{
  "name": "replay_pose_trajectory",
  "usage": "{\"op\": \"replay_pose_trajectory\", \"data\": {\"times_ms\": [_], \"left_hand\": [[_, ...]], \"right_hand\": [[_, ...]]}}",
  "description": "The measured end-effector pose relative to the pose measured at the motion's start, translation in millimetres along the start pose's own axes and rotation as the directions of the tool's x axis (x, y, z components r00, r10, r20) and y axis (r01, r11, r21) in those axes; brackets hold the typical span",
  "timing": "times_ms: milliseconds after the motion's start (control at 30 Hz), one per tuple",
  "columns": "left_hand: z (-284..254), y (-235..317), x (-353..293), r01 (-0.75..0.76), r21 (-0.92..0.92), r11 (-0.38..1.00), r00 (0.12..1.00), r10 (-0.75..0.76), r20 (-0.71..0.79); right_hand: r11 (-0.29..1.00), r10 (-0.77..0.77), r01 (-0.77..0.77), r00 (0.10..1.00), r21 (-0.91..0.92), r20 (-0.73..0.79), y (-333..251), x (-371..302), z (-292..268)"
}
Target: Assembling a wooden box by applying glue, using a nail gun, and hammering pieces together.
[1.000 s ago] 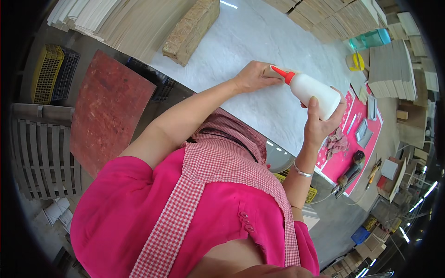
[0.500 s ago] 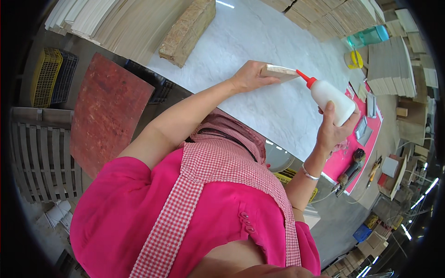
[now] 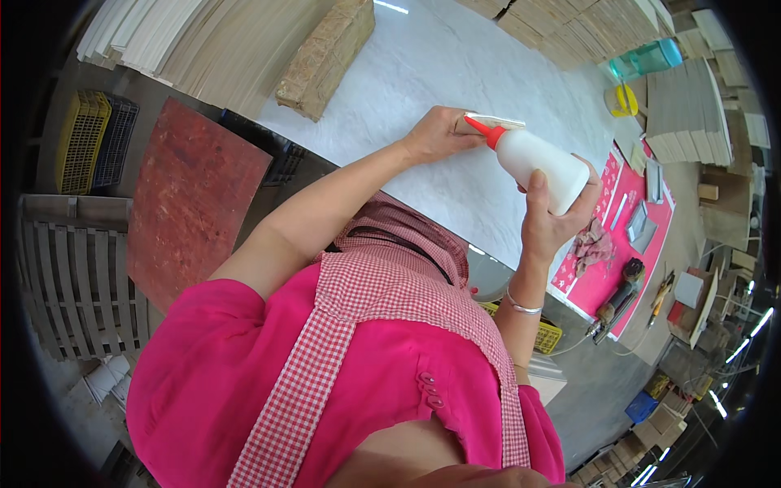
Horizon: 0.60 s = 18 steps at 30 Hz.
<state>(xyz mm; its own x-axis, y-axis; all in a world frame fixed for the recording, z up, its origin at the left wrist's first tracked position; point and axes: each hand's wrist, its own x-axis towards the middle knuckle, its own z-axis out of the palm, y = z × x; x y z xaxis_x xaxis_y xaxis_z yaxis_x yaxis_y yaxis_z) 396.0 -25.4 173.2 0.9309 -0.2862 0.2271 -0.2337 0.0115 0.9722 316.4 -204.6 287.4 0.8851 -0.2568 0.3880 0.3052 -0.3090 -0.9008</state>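
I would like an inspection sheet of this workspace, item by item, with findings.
Surface: pale marbled table, brown block on it.
Job's things: white bottle, its red nozzle at the small board; contact unclear.
Clutter: crumpled cloth on pink sheet; dark tool at its edge.
Hands: left hand grips the small board, right hand the white bottle.
Cables: thin line beside the dark tool; cable or hose unclear.
Surroundings: stacked boards, yellow crate, reddish panel.

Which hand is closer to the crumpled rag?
Right. The right hand, around the white bottle, is slightly left of the rag; the left hand, gripping a pale board, is much farther left.
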Motion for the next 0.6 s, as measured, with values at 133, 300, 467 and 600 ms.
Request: {"op": "replay_pose_trajectory", "data": {"times_ms": [133,300,467,600], "left_hand": [[-1,4,-2,0.048,0.023,0.999,0.999,-0.048,0.017],[-1,-1,-2,0.033,0.066,0.997,0.999,-0.034,0.004],[-3,4,0,0.027,0.106,0.994,1.0,-0.026,-0.009],[-3,18,7,0.107,0.15,0.983,0.992,-0.116,0.051]], "right_hand": [[0.999,-0.023,0.022,1.0,-0.046,-0.008,0,2,-5],[0.983,-0.083,0.074,0.996,-0.168,-0.045,6,8,-29],[0.978,-0.067,0.041,0.99,-0.204,-0.126,6,16,-40],[0.988,-0.058,0.024,0.973,-0.154,-0.223,11,20,-45]]}}
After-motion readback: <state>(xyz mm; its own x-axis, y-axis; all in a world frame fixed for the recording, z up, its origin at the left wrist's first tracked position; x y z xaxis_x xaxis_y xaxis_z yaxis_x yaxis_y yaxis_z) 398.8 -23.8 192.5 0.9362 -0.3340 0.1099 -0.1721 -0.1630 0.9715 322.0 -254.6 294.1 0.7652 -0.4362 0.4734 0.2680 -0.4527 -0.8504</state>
